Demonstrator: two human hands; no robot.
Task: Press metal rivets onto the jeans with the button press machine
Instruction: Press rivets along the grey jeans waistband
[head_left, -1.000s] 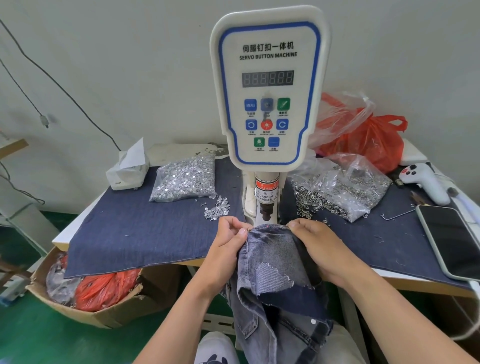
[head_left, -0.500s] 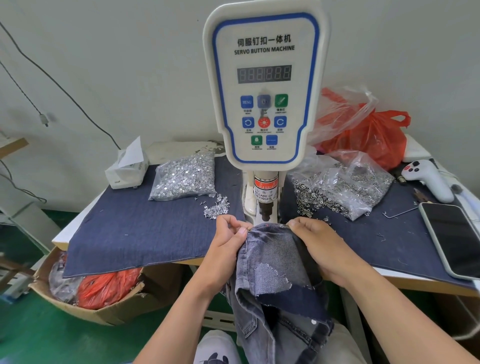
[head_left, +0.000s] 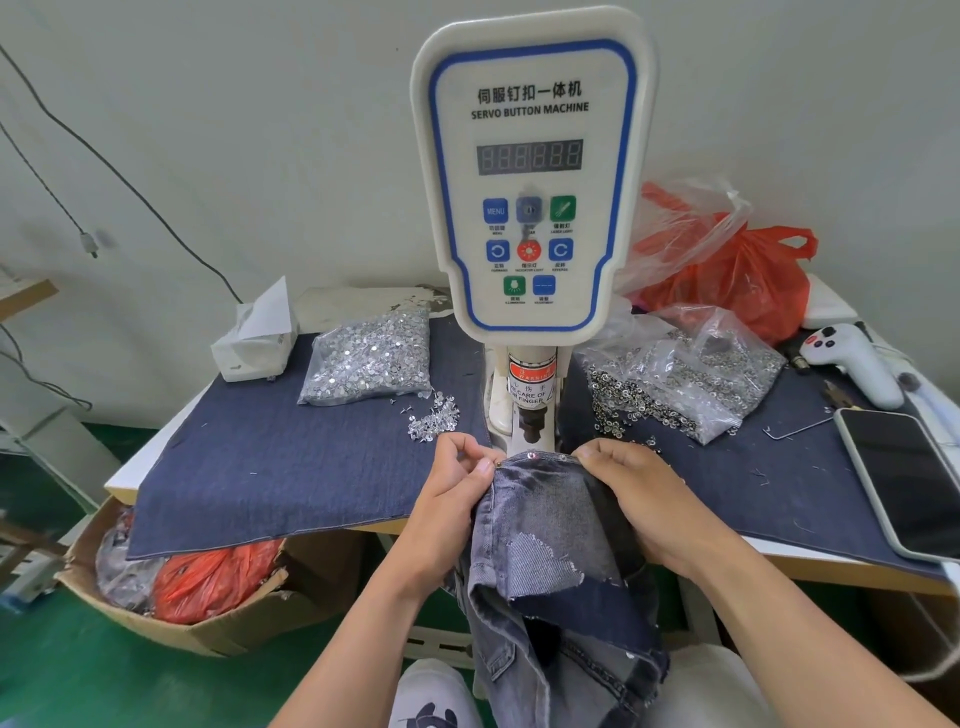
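The left hand (head_left: 457, 483) and right hand (head_left: 631, 480) are pinching the jeans (head_left: 545, 519) with closed fingers, stretching the hem flat just below the button press machine (head_left: 530, 182) punch, likely so a rivet is landing squarely; loose rivets (head_left: 434, 418) are lying within reach on the bench (head_left: 291, 467).

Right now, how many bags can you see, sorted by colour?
Red bags: 2, one behind the machine, one in the box.
Clear bags: 3, tacks, rings, an empty one.
Total: 5
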